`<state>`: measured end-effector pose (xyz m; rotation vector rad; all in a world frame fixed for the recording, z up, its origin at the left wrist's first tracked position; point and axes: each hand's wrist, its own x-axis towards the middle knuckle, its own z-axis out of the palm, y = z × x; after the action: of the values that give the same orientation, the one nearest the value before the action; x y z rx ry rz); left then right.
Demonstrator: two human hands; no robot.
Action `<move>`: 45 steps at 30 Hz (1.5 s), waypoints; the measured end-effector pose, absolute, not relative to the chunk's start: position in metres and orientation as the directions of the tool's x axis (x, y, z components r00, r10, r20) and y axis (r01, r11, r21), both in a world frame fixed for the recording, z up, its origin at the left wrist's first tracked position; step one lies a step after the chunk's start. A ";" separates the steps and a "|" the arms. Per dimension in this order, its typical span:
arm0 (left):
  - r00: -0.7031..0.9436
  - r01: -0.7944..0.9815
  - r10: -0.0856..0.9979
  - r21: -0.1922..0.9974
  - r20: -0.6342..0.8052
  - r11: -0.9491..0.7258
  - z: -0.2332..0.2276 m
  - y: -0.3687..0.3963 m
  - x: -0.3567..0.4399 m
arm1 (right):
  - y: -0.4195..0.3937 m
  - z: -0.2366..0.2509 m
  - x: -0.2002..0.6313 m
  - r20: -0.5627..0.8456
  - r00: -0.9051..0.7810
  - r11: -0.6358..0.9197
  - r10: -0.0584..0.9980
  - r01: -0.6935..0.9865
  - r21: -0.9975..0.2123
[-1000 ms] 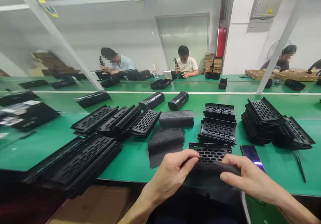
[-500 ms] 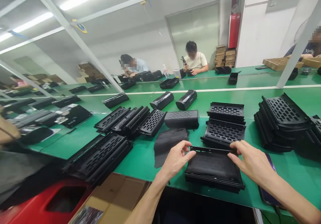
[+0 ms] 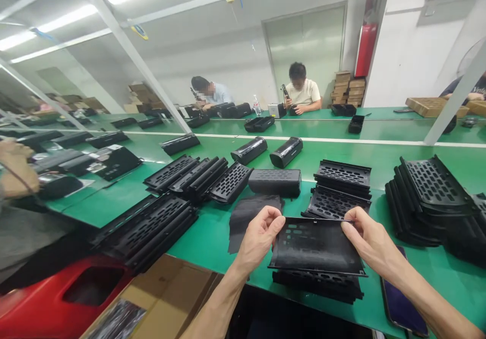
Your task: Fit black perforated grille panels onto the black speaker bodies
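Desk point(image 3: 210, 242) is carrying a panel stack point(image 3: 429, 197) at three o'clock in view.
Held panel point(image 3: 319, 250) is sitting at five, dark sheets point(image 3: 245, 216) are lying at six, left fingers point(image 3: 269, 213) and right fingers point(image 3: 358, 216) are pinching the panel's far corners, phone point(image 3: 404, 298) is resting at four.

A black slotted panel point(image 3: 321, 250) tilts above similar panels point(image 3: 319, 286).

Two foreground hands point(image 3: 261, 238), one held black panel point(image 3: 319, 248), one phone point(image 3: 404, 301), one clear bottle point(image 3: 257, 107)

Phone point(image 3: 404, 301), bottle point(image 3: 257, 107), cardboard box point(image 3: 180, 283)
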<state>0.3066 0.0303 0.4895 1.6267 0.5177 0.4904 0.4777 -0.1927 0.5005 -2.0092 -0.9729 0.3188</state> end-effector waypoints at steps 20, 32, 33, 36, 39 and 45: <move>0.823 -0.033 0.533 0.919 -0.198 0.392 0.493 0.001 0.250 | -0.209 0.480 0.404 -0.158 0.697 -0.166 0.700 -0.056 -0.985; 0.826 -0.144 0.541 0.868 -0.158 0.474 0.482 0.016 0.225 | -0.194 0.485 0.392 -0.192 0.700 -0.219 0.688 -0.052 -0.974; 0.826 -0.153 0.543 0.869 -0.148 0.470 0.481 0.016 0.224 | -0.193 0.486 0.392 -0.187 0.703 -0.218 0.686 -0.047 -0.975; 0.832 -0.169 0.539 0.863 -0.135 0.477 0.476 0.015 0.220 | -0.193 0.491 0.389 -0.179 0.712 -0.226 0.679 -0.030 -0.974; 0.846 -0.168 0.515 0.847 -0.139 0.504 0.472 0.015 0.216 | -0.192 0.495 0.386 -0.175 0.723 -0.232 0.669 -0.021 -0.972; 0.844 -0.166 0.521 0.862 -0.127 0.479 0.469 0.015 0.209 | -0.192 0.496 0.384 -0.188 0.718 -0.245 0.671 -0.025 -0.969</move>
<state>0.2088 0.0150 0.4691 0.9887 0.4012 0.4331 0.3839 -0.1917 0.4959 -1.7071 -0.5195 0.7111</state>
